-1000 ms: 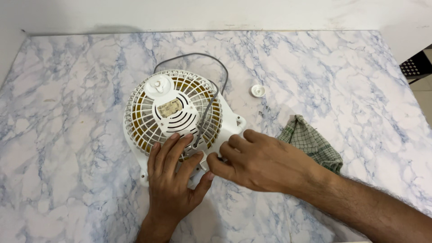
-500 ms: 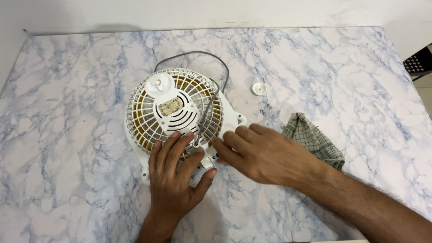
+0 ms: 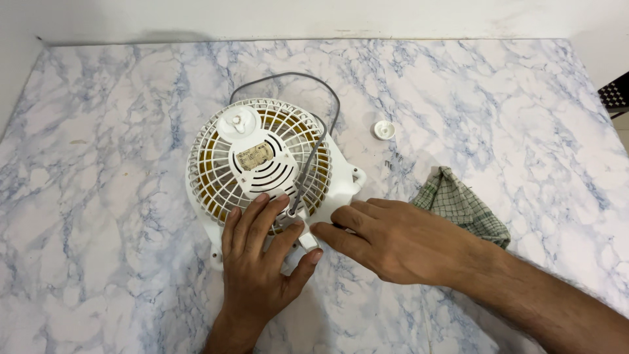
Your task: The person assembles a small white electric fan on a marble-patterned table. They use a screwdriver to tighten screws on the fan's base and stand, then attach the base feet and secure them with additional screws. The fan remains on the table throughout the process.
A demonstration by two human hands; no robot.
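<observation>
A: Where does the white table fan (image 3: 262,164) lie from the hands?

B: Face down on the marble-patterned table (image 3: 98,164), grille back up, just ahead of both hands. The left hand (image 3: 262,262) lies flat on its near rim, fingers spread and pointing away from the body onto the grille, thumb out to the right; it presses rather than grasps, closing on nothing.

A: And the right hand (image 3: 393,239)?

B: It comes in from the right, forearm slanting across the table, fingers pointing left toward the fan's near-right edge. The fingertips meet at a small white part of the base, beside the left thumb. They look pinched narrow, but I cannot tell whether they hold it or only touch it.

A: Which hand is nearer?

B: Both touch the fan; the left covers more of it.

A: Anything else about?

B: The grey cord (image 3: 308,98) loops behind the fan and runs back over the grille. 1 small white cap (image 3: 384,130) lies well apart to the right, and a green checked cloth (image 3: 465,206) sits just beyond the right wrist
</observation>
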